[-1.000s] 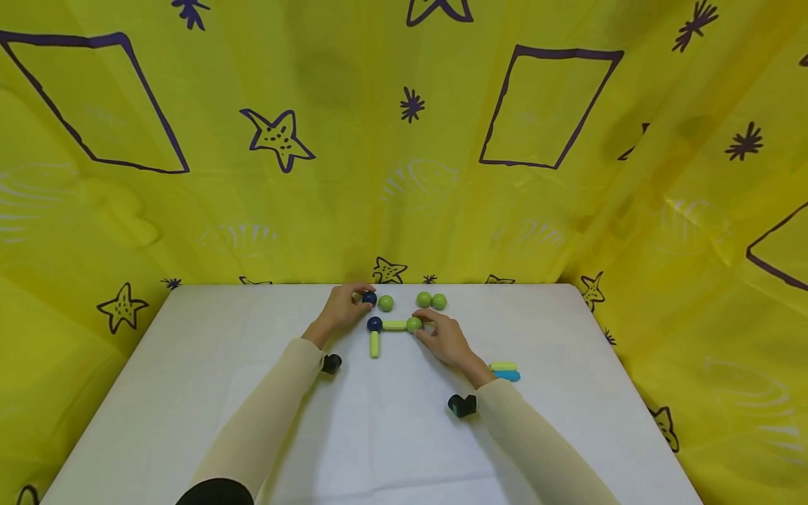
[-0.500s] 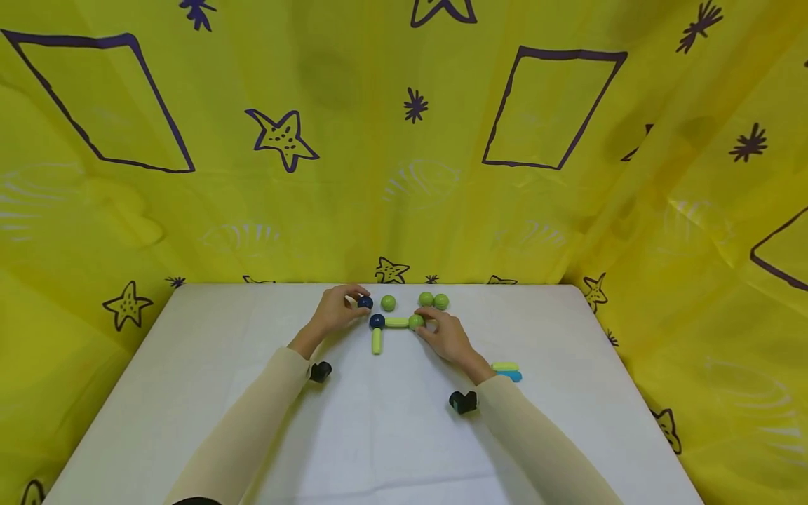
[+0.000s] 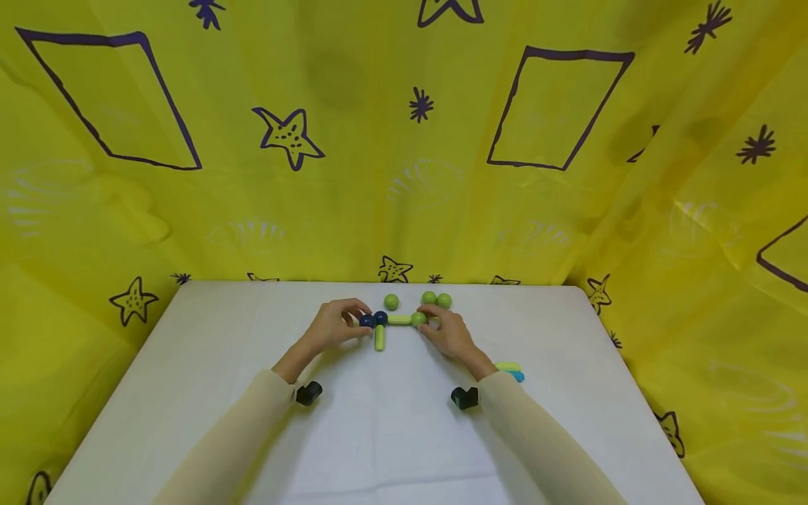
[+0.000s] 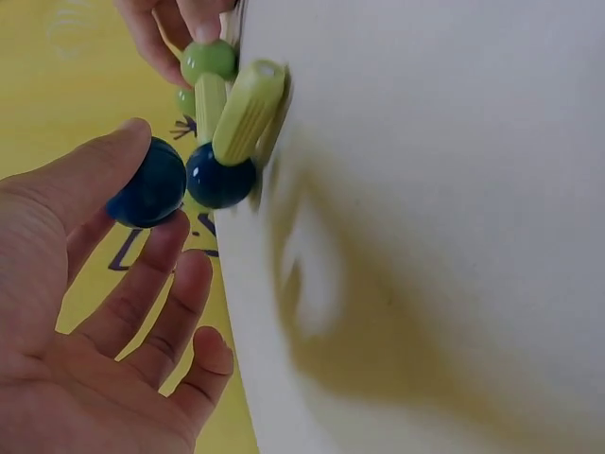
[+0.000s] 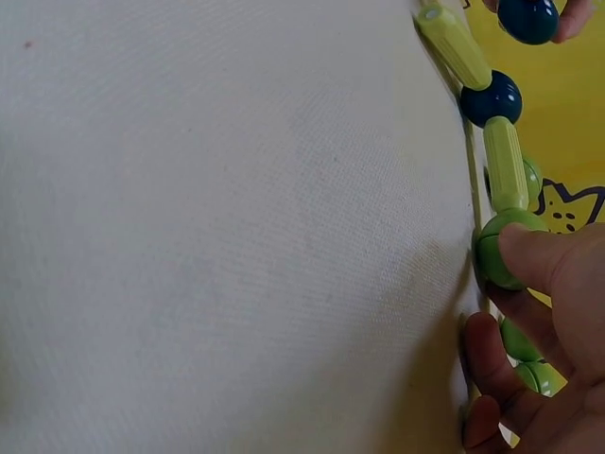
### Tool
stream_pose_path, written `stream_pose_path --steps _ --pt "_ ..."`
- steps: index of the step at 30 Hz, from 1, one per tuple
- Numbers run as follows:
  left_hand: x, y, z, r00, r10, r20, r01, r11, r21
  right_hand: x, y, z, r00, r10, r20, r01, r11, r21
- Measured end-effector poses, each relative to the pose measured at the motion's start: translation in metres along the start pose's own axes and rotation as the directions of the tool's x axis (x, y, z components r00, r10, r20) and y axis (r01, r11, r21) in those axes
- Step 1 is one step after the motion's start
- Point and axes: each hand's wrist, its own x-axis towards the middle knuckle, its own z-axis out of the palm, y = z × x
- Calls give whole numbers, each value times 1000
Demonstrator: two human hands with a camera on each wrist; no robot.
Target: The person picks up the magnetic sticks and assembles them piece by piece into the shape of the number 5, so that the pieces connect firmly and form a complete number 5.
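Between thumb and fingers, my left hand [image 3: 331,324] pinches a loose dark blue ball [image 4: 159,189]. A small gap parts it from a second dark blue ball [image 4: 220,180], which is joined to two yellow-green sticks. One stick [image 3: 379,339] points toward me; the other stick [image 3: 399,320] runs right to a green ball [image 3: 418,319]. My right hand [image 3: 453,337] grips that green ball with thumb and fingertips. In the right wrist view the joined pieces form a bent chain on the white table [image 5: 236,208].
Behind the pieces lie a single green ball [image 3: 391,301] and a pair of green balls [image 3: 437,299] side by side. Beyond my right wrist are a yellow-green stick [image 3: 508,366] and a blue stick [image 3: 516,376]. A yellow patterned curtain [image 3: 366,196] borders the table.
My left hand has brought the loose dark blue ball from beside the single green ball toward me, up to the joined blue ball. My right hand keeps its grip on the green ball.
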Motion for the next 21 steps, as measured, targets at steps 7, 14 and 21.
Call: stream_pose_path --steps 7,14,21 --pt "-18 4 13 999 37 36 -37 999 -18 2 4 -2 1000 -24 -16 24 1000 -13" --pt "-32 0 27 997 43 56 -43 999 1 5 5 -1 1000 -25 -8 25 999 -25" --pt "-39 -2 33 998 29 61 -32 998 47 6 3 0 1000 -28 -9 28 999 -35"
